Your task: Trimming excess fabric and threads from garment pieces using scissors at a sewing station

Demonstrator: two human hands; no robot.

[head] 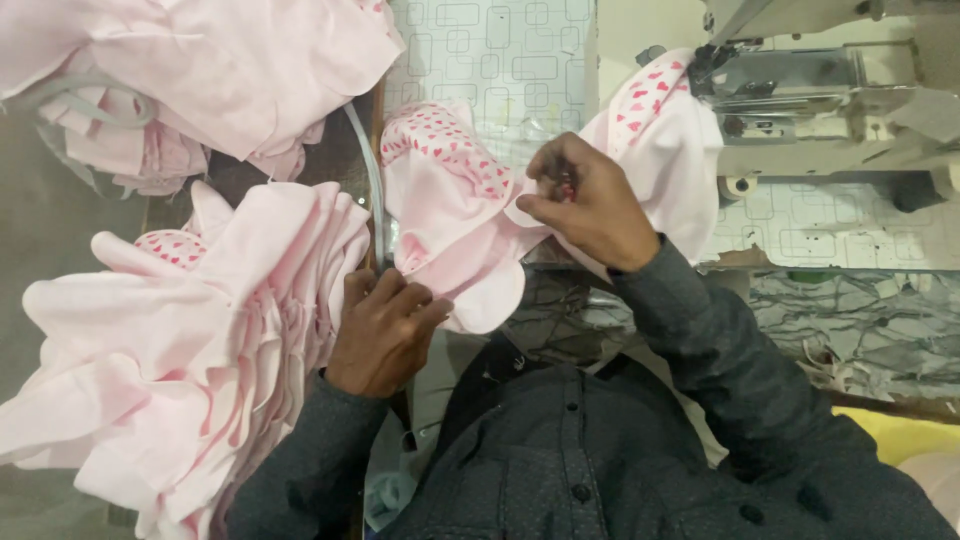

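left hand [385, 330]: pinching edge of pink garment [450, 215]
right hand [585, 200]: gripping same garment beside sewing machine [820, 90]
pile [200, 340]: pink, left

No packages, labels, signs or screens in view.

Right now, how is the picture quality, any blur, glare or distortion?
Head view: soft, even light, no hard glare; the pink garment looks slightly washed out. The right hand and left hand are fairly sharp. The sewing machine at the edge is softer and bent by wide-angle distortion.
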